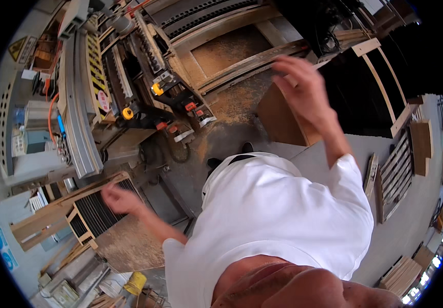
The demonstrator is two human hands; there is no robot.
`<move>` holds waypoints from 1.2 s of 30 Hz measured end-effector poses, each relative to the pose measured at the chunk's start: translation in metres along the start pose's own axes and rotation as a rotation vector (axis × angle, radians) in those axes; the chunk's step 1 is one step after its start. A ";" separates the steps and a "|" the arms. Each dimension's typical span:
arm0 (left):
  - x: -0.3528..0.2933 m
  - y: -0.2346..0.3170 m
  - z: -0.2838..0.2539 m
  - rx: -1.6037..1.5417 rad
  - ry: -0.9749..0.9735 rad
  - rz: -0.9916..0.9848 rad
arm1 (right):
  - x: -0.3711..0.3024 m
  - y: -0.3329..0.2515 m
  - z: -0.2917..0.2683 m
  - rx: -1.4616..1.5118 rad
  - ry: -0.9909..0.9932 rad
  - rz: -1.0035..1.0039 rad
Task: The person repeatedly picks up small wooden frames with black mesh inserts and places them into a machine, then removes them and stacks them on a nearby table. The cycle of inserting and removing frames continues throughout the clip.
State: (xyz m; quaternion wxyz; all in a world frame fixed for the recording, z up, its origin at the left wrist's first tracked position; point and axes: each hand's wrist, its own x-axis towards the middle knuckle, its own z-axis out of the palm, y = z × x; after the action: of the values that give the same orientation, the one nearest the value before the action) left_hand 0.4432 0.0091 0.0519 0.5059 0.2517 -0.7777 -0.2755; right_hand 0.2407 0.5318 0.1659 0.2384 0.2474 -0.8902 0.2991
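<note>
Head view: I see right hand [303, 84] released, fingers spread, over a brown box [280, 117]; left hand [121, 199] blurred, half-curled over a black slatted panel [94, 211], can't tell if gripping. Outward: machine [152, 51] with yellow knobs [157, 89], sawdust [236, 105].

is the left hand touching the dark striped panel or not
Cannot tell: the head view looks down on the blurred left hand overlapping the dark striped panel, so any gap or contact is hidden.
</note>
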 end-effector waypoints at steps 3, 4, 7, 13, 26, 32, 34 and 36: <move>-0.068 0.079 0.090 -0.278 -0.286 -0.278 | 0.005 0.005 -0.082 -0.350 0.123 0.064; -0.078 0.095 0.114 -0.349 -0.369 -0.377 | 0.001 0.009 -0.104 -0.500 0.157 0.096; -0.070 0.128 0.168 -0.455 -0.564 -0.388 | -0.027 0.034 -0.156 -0.818 0.094 0.254; 0.007 0.073 0.275 -0.601 -0.540 -0.513 | -0.069 0.064 -0.162 -0.301 0.167 0.656; 0.228 -0.062 0.506 -0.894 -0.635 -1.207 | -0.003 -0.004 -0.125 -0.520 0.361 0.380; 0.210 -0.024 0.564 -0.934 -0.355 -1.011 | 0.030 -0.068 -0.066 -0.463 0.208 0.334; 0.235 -0.029 0.563 -1.113 -0.295 -1.006 | 0.039 -0.073 -0.047 -0.404 0.211 0.280; 0.230 -0.031 0.576 -1.121 -0.285 -0.969 | 0.046 -0.077 -0.029 -0.335 0.194 0.278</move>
State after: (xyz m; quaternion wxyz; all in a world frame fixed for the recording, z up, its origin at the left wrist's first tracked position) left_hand -0.1698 -0.0666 -0.0140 0.2748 0.2322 -0.3813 -0.8516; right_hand 0.2585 0.4834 0.2449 0.3171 0.0494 -0.9258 0.1997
